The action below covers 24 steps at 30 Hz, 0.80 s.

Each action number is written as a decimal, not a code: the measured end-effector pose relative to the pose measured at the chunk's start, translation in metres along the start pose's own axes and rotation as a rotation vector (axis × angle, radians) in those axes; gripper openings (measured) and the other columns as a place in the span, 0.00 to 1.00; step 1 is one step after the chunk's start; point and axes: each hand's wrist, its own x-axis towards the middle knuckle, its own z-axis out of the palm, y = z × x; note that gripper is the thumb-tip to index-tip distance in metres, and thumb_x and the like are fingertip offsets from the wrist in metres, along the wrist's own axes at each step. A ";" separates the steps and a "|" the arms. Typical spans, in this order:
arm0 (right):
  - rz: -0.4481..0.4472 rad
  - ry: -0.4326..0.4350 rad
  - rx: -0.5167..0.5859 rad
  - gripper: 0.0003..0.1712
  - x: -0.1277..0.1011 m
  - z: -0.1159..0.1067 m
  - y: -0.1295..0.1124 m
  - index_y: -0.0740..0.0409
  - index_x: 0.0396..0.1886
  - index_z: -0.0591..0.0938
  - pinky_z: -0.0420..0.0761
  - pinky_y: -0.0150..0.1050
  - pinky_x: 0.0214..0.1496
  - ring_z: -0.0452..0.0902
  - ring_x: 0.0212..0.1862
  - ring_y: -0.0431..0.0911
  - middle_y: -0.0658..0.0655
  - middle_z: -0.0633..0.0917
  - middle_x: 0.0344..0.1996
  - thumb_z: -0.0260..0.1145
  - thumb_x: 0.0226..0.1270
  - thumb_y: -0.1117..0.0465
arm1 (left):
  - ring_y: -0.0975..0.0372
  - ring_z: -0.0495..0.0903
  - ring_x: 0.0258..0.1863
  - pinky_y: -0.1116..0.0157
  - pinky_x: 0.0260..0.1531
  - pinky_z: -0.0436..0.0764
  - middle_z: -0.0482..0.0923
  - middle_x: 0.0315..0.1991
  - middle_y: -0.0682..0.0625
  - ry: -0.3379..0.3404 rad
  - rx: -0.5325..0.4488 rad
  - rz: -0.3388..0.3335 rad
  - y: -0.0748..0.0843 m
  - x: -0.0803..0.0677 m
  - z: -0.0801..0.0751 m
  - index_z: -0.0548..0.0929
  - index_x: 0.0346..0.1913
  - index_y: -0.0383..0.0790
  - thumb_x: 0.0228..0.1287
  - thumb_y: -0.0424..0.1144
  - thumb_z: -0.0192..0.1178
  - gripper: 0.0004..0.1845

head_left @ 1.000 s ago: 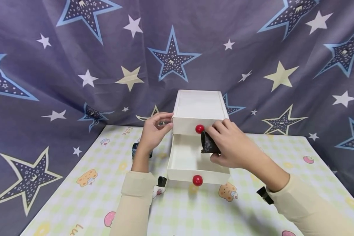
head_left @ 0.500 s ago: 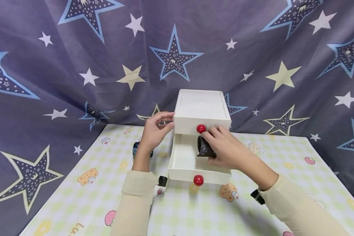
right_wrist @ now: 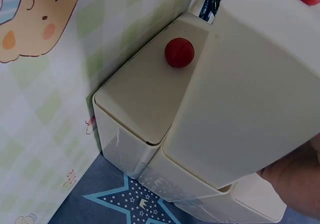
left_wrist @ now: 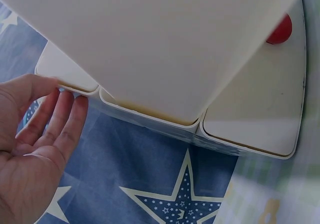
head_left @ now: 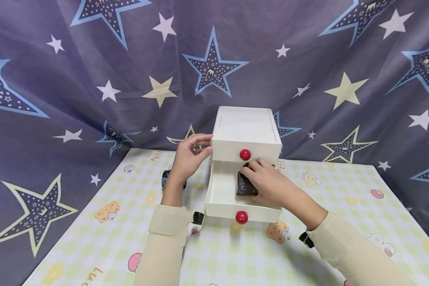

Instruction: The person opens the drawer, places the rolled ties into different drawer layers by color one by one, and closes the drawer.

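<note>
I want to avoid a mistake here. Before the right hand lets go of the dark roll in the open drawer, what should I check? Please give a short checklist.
1. Lower drawer pulled open: ok.
2. Dark roll inside the drawer walls: ok.
3. Roll resting on the drawer floor: cannot tell.
4. Left hand steadying the white cabinet: ok.
5. Right hand gripping the roll: ok.
6. Upper drawer, red knob, closed: ok.

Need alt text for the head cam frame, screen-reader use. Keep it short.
A person's right hand lowers a dark patterned roll into the open lower drawer of a small white two-drawer box with red knobs. The left hand touches the box's left side. The box stands on a pastel checked tablecloth before a star-print backdrop.
</note>
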 end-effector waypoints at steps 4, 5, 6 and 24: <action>0.005 0.002 0.021 0.41 -0.001 0.000 -0.001 0.58 0.60 0.80 0.76 0.50 0.59 0.72 0.55 0.57 0.59 0.80 0.50 0.85 0.47 0.49 | 0.57 0.83 0.51 0.64 0.49 0.83 0.81 0.56 0.42 0.000 0.005 -0.005 0.000 0.000 0.000 0.84 0.58 0.33 0.66 0.26 0.67 0.18; 0.005 0.001 0.023 0.41 -0.001 0.000 -0.001 0.58 0.60 0.80 0.76 0.50 0.59 0.72 0.55 0.57 0.59 0.80 0.50 0.85 0.47 0.48 | 0.57 0.83 0.51 0.64 0.49 0.83 0.81 0.56 0.42 0.000 0.006 -0.006 0.000 0.000 0.000 0.84 0.58 0.33 0.66 0.26 0.67 0.18; 0.004 -0.002 0.027 0.42 -0.002 0.000 -0.002 0.58 0.60 0.79 0.75 0.50 0.59 0.71 0.56 0.57 0.59 0.80 0.50 0.85 0.47 0.47 | 0.57 0.83 0.51 0.64 0.49 0.83 0.81 0.56 0.42 0.001 0.008 -0.006 0.000 0.000 0.000 0.84 0.58 0.33 0.66 0.26 0.67 0.18; -0.052 0.024 0.142 0.32 -0.007 -0.011 -0.002 0.57 0.56 0.84 0.78 0.44 0.51 0.75 0.49 0.48 0.54 0.83 0.48 0.70 0.66 0.37 | 0.58 0.83 0.50 0.65 0.48 0.83 0.82 0.55 0.43 0.009 0.005 -0.008 0.002 -0.001 0.001 0.85 0.57 0.33 0.66 0.25 0.66 0.18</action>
